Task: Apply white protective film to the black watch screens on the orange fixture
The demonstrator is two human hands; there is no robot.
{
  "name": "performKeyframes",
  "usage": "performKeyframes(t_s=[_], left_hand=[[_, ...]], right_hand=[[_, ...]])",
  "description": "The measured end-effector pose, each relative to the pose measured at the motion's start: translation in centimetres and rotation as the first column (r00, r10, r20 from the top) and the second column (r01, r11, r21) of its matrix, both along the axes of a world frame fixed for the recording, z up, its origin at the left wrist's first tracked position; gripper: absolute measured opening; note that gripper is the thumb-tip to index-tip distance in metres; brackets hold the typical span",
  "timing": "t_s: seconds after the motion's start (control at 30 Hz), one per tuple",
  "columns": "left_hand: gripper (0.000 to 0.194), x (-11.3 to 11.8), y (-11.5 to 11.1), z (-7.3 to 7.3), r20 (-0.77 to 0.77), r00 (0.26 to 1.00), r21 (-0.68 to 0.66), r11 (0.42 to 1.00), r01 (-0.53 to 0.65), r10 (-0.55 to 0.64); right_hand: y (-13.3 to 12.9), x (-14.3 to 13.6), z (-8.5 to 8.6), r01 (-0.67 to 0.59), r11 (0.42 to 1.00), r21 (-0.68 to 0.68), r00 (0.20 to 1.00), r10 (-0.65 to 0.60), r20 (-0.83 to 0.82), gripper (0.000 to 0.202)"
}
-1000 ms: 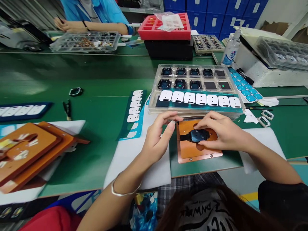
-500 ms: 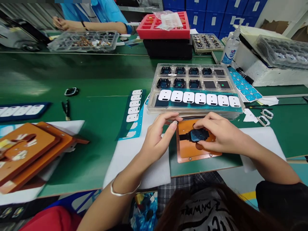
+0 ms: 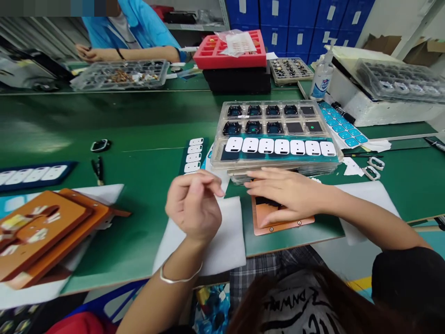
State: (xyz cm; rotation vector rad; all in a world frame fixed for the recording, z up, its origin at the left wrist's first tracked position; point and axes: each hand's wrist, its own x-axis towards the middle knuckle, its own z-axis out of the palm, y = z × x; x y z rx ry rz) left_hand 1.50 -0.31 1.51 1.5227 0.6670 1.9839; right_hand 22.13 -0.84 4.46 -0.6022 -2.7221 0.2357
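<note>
My left hand (image 3: 194, 206) is raised over the white foam sheet (image 3: 227, 236), its fingers curled together; whether anything small is between them is hidden. Spread flat, my right hand (image 3: 285, 192) hovers over or rests on the orange fixture plate (image 3: 259, 225), covering most of it. A dark part (image 3: 266, 202) on the plate shows partly under my right fingers. Just behind the hands lies a clear tray (image 3: 274, 163) with black watch cases and a teal strip of white stickers (image 3: 266, 146). A second sticker strip (image 3: 193, 156) lies left of the tray.
Stacked orange fixtures (image 3: 45, 232) sit at the left, near tweezers (image 3: 98, 169) and a watch case (image 3: 100, 145). Farther back are a red tray (image 3: 229, 58), a pump bottle (image 3: 321, 79) and a person's forearm (image 3: 139, 53). White frames (image 3: 371, 173) lie at the right.
My left hand has moved left, away from the plate, and its fingers have curled. My right hand has let go of the dark watch part and flattened over the plate. The view has shifted slightly.
</note>
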Motion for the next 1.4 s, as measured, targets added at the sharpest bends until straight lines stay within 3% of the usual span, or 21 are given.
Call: performKeyframes(t_s=[0.13,0.33,0.43,0.53,0.63,0.77,0.87,0.93,1.0,1.07,1.13,1.17,1.2,1.23,1.27,1.3,1.4], left_hand=[[0.025,0.0,0.0,0.9,0.055,0.998,0.043,0.998,-0.036,0.033],[0.024,0.1,0.2,0.1,-0.008,0.999,0.083,0.995,0.055,-0.054],[0.025,0.2,0.3,-0.2,-0.02,0.996,0.103,0.991,0.085,-0.084],[0.025,0.3,0.4,-0.4,-0.044,0.994,0.092,0.991,0.099,-0.095],[0.026,0.2,0.5,-0.7,-0.06,0.995,0.093,0.992,0.088,-0.082],[0.022,-0.4,0.7,-1.6,-0.197,0.979,0.131,0.989,0.07,-0.043],[0.02,-0.7,0.9,-2.0,-0.407,0.913,0.21,0.974,0.087,0.006],[0.03,-0.8,0.8,-2.0,-0.523,0.849,0.281,0.955,0.096,0.069],[0.046,-0.7,0.7,-1.9,-0.582,0.802,0.334,0.938,0.089,0.131],[0.059,-0.6,0.4,-1.8,-0.602,0.783,0.348,0.934,0.081,0.156],[0.067,-0.4,0.3,-1.7,-0.599,0.793,0.325,0.938,0.117,0.109],[0.069,-0.3,0.2,-1.7,-0.59,0.804,0.307,0.94,0.147,0.067],[0.07,-0.2,0.2,-1.8,-0.576,0.817,0.293,0.939,0.179,0.025],[0.071,-0.2,0.2,-1.8,-0.56,0.829,0.286,0.936,0.206,-0.011],[0.071,-0.2,0.1,-1.9,-0.545,0.838,0.286,0.931,0.226,-0.036],[0.072,-0.2,0.1,-2.0,-0.537,0.842,0.286,0.929,0.236,-0.048],[0.074,-0.4,0.0,-2.1,-0.545,0.837,0.286,0.927,0.243,-0.051]], right_hand=[[1.2,-2.2,-1.1,-0.099,0.991,-0.093,0.982,0.112,0.154,0.079],[1.2,-3.3,-2.5,-0.046,0.989,-0.139,0.983,0.069,0.168,0.069],[1.2,-3.0,-2.0,-0.058,0.987,-0.147,0.985,0.081,0.151,0.068],[1.1,-1.5,-0.4,-0.084,0.988,-0.126,0.996,0.087,0.015,0.049],[0.4,0.9,1.1,0.008,0.995,-0.099,0.994,-0.018,-0.106,0.032],[-0.5,3.0,1.4,0.194,0.966,-0.171,0.981,-0.193,0.022,0.036],[-0.8,3.2,0.8,0.276,0.928,-0.252,0.96,-0.279,0.025,0.038],[-0.9,2.8,0.4,0.263,0.905,-0.333,0.941,-0.317,-0.119,0.036],[-1.2,2.1,-0.1,0.108,0.827,-0.551,0.875,-0.343,-0.343,0.032],[-1.6,1.1,-0.6,-0.164,0.614,-0.772,0.765,-0.415,-0.493,0.032],[-2.1,0.1,-1.3,-0.381,0.372,-0.847,0.699,-0.484,-0.527,0.034],[-2.3,-0.3,-1.6,-0.435,0.291,-0.852,0.686,-0.506,-0.523,0.035],[-2.4,-0.6,-1.9,-0.462,0.25,-0.851,0.676,-0.523,-0.52,0.035],[-2.5,-0.9,-2.2,-0.468,0.246,-0.849,0.669,-0.529,-0.522,0.035],[-2.6,-1.1,-2.4,-0.453,0.29,-0.843,0.655,-0.533,-0.536,0.034],[-2.7,-1.2,-2.6,-0.414,0.381,-0.827,0.631,-0.536,-0.562,0.032],[-2.9,-1.1,-2.5,-0.129,0.775,-0.618,0.558,-0.458,-0.692,0.021]])
